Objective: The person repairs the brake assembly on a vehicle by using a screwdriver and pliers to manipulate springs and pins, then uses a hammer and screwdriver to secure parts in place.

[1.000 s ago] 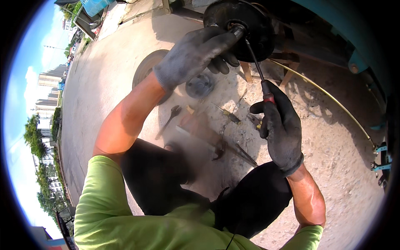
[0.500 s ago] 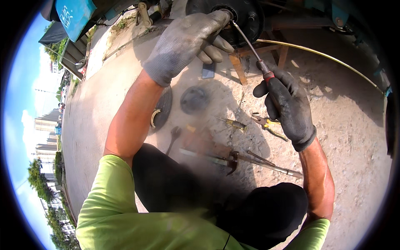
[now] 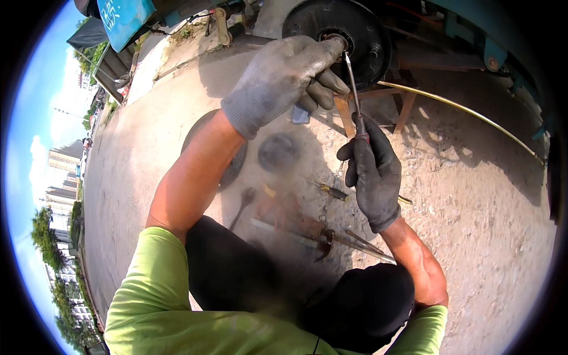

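A round black drum-like plate (image 3: 376, 50) with an open hub at its middle stands at the top of the view. My left hand (image 3: 281, 83), in a grey work glove, reaches to this hub. Its index finger is extended against the hub and the other fingers are curled; whatever they pinch is hidden. In a dark glove, my right hand (image 3: 376, 174) is wrapped round the handle of a long-shafted screwdriver (image 3: 353, 83). The screwdriver points up, its tip at the lower edge of the hub beside my left fingers.
Below lie a phone (image 3: 300, 115), a dark disc (image 3: 278, 152), a larger disc (image 3: 238, 163), a second screwdriver (image 3: 334, 191) and a hammer (image 3: 325, 242). Pliers (image 3: 405, 200) are mostly hidden behind my right hand. A wooden stand (image 3: 344, 115) and yellowish hose (image 3: 473, 115) are beside the plate.
My right hand has swung left with the screwdriver, which now stands steeper at the hub. My left hand stays at the hub. The whole view has shifted slightly.
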`<state>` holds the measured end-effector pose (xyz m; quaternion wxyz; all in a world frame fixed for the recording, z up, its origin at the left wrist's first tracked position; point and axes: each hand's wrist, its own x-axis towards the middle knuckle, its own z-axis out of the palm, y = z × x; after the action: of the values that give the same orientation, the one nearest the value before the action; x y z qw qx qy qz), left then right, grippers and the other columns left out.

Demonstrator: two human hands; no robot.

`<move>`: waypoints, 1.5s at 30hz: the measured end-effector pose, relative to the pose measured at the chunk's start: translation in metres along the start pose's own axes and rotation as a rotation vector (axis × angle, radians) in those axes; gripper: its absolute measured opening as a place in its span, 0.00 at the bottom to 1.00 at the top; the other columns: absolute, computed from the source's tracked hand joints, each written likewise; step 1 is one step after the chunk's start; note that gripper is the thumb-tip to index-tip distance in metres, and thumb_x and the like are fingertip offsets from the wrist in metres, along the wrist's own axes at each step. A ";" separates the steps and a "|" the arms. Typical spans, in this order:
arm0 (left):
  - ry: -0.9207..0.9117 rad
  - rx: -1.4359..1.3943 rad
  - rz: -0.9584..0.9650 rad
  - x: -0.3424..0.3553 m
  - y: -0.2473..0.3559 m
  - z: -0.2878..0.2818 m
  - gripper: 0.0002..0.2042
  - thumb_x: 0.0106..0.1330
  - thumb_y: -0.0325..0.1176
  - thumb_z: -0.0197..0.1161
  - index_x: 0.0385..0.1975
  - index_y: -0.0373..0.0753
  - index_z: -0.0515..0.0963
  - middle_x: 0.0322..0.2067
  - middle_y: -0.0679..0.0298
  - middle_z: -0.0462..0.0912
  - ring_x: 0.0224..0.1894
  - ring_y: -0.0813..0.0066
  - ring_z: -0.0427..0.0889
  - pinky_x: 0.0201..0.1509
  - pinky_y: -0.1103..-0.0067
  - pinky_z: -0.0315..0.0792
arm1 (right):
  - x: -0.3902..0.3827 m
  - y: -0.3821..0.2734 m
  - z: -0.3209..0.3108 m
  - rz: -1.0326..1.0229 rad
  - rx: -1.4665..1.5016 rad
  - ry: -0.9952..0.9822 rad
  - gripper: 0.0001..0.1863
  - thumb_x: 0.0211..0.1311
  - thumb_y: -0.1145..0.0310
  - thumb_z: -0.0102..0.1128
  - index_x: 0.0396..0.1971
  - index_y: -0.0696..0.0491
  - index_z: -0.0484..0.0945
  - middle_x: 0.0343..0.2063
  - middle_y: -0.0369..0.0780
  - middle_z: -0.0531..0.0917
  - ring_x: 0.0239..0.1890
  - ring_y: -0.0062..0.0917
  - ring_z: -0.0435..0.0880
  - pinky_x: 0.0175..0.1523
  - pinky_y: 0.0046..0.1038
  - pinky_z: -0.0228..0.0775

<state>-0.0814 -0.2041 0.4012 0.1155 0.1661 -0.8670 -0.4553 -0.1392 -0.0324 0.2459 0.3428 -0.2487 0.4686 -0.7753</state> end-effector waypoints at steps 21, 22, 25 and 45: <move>0.068 -0.101 0.048 0.002 0.004 0.009 0.30 0.76 0.57 0.58 0.44 0.26 0.78 0.34 0.54 0.90 0.30 0.72 0.90 0.31 0.80 0.82 | 0.028 0.016 0.016 -0.154 -0.184 0.176 0.23 0.75 0.69 0.57 0.67 0.54 0.74 0.23 0.34 0.79 0.23 0.15 0.77 0.30 0.22 0.71; 0.077 -0.095 0.055 0.001 0.005 0.008 0.30 0.76 0.57 0.58 0.44 0.26 0.78 0.34 0.54 0.90 0.30 0.72 0.90 0.31 0.80 0.82 | 0.036 0.002 0.012 -0.239 -0.391 0.219 0.23 0.73 0.69 0.58 0.66 0.53 0.75 0.23 0.36 0.80 0.25 0.16 0.79 0.33 0.24 0.73; 0.026 -0.068 0.049 0.004 0.002 0.004 0.30 0.75 0.57 0.59 0.44 0.27 0.78 0.34 0.53 0.90 0.30 0.73 0.90 0.31 0.80 0.81 | 0.029 0.002 0.012 -0.189 -0.377 0.228 0.23 0.72 0.69 0.59 0.65 0.53 0.76 0.24 0.37 0.82 0.25 0.16 0.78 0.32 0.23 0.72; 0.019 -0.102 -0.107 0.007 0.002 0.003 0.27 0.78 0.49 0.53 0.61 0.29 0.73 0.39 0.48 0.89 0.33 0.66 0.90 0.38 0.76 0.83 | 0.003 -0.028 -0.005 0.098 -0.328 0.144 0.23 0.75 0.66 0.57 0.67 0.53 0.74 0.26 0.37 0.85 0.30 0.17 0.83 0.37 0.25 0.77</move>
<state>-0.0892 -0.2029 0.4015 0.1075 0.2102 -0.8315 -0.5028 -0.1534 -0.0229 0.2689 0.3009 -0.2220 0.6236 -0.6866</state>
